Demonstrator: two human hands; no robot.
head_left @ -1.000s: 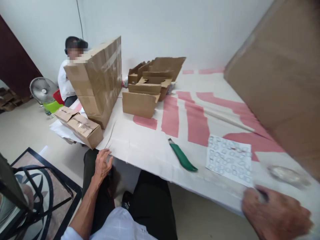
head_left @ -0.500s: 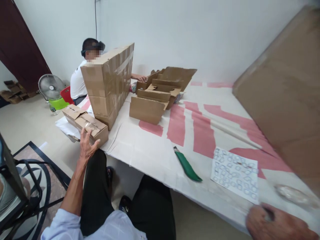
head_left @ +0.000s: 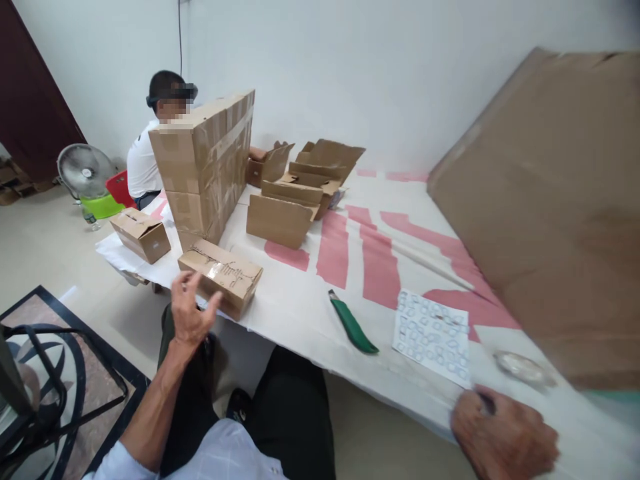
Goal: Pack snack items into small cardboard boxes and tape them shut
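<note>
My left hand [head_left: 193,312] is at the near side of a small closed cardboard box [head_left: 223,267], its fingers spread against or just beside it; whether they touch is hard to tell. Ragged dark marks and a strip of clear tape run over the box's top. At the table's near edge on the right, my right hand [head_left: 505,433] is curled closed, with a dark spot between thumb and forefinger that I cannot make out. Close by lies a white sheet of pale blue ring-shaped stickers [head_left: 431,337]. A green-handled cutter [head_left: 353,327] rests between the two hands.
A taped stack of boxes [head_left: 200,167] stands at the left, near another small box [head_left: 143,233]. Behind are opened cartons [head_left: 287,217]. A clear roll [head_left: 523,367] and a large carton [head_left: 550,220] occupy the right. A co-worker [head_left: 145,160] sits beyond the stack.
My left hand has shifted right along with the marked box, which now sits apart from the other small box. My right hand stays closed by the sheet. The view has turned slightly right.
</note>
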